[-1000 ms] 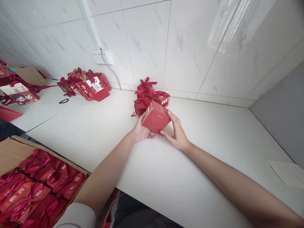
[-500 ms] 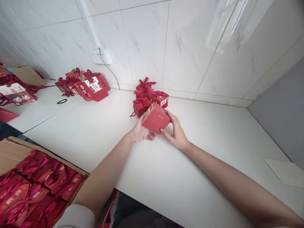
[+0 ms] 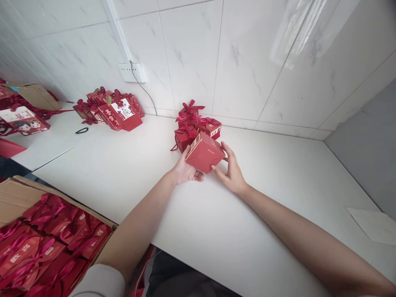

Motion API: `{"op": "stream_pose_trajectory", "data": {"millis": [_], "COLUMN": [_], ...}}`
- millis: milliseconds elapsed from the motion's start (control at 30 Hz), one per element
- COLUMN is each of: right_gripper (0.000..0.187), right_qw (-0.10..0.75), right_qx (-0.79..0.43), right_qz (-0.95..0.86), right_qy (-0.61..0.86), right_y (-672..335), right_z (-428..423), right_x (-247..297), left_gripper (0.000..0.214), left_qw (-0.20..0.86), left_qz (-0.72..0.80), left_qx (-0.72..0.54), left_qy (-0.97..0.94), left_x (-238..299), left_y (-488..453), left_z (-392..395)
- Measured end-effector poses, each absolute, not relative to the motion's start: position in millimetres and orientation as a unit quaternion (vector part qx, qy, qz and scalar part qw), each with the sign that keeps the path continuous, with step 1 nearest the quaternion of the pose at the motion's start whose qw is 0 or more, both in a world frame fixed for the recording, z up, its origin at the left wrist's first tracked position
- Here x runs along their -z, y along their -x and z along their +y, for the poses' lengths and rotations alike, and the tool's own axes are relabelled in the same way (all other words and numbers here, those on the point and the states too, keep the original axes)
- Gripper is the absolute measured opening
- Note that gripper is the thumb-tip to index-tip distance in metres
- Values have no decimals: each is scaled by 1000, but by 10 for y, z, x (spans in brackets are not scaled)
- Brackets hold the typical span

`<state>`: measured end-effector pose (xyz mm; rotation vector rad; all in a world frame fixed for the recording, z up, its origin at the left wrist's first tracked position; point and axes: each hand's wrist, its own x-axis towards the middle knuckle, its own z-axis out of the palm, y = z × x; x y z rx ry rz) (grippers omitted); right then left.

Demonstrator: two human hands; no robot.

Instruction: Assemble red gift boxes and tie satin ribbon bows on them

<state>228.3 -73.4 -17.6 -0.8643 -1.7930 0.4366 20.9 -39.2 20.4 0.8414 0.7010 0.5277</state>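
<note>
A red gift box (image 3: 204, 154) is held tilted above the table, one plain side facing me with small pale print. A cream label strip runs along its upper left edge. My left hand (image 3: 183, 170) supports it from the left and below, thumb up along the side and fingers curled underneath. At the right corner, my right hand (image 3: 231, 172) has its thumb on the lower edge and its fingers behind. Just past the box stands a cluster of red gift boxes (image 3: 185, 138) with dark pink ribbon bows, partly hidden by it.
A cardboard carton (image 3: 21, 202) full of ribboned red boxes stands at the lower left. More red boxes (image 3: 116, 113) sit left on the white table (image 3: 262, 239), near a black loop (image 3: 82, 130). A wall socket (image 3: 132, 73) with a grey cable and a paper sheet (image 3: 373, 225) also show.
The box has turned slightly and shifted a little to the right. The fingers of my right hand have loosened a bit at its right corner. My left hand keeps its hold.
</note>
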Motion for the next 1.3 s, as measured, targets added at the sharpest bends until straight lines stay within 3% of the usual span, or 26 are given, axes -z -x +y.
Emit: {"op": "stream_pose_trajectory", "data": {"millis": [1300], "right_gripper": [66], "right_qw": [512], "right_qx": [-119], "right_qz": [-772], "right_qy": [357], "right_y": [-2335], "right_z": [-659], "right_x": [202], "left_gripper": [88], "left_qw": [799], "left_qz": [364], "left_qx": [-239], "left_qy": [-415], "left_x": [-268], "left_y": [-190], "left_z": [-426]}}
